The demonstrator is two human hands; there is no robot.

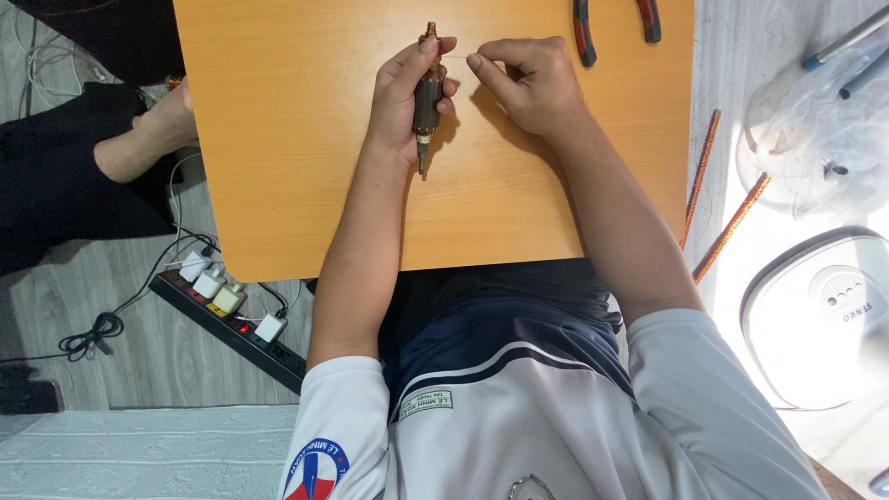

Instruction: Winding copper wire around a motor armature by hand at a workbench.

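Coppery cylindrical motor armature (pixel 427 100) in left hand (pixel 405 102); right hand (pixel 526 85) pinches fine wire (pixel 456 56).

You have a single view, taken from the camera on your head, looking almost straight down over your own chest and forearms. It sits close: the orange counter (pixel 306 139) fills the upper middle of the frame, its far edge cut off at the top. Your left hand (pixel 407 97) and right hand (pixel 528 88) meet near the top centre. The floor shows on the left with a power strip (pixel 231 329), and a white appliance (pixel 824 319) lies at the right edge.
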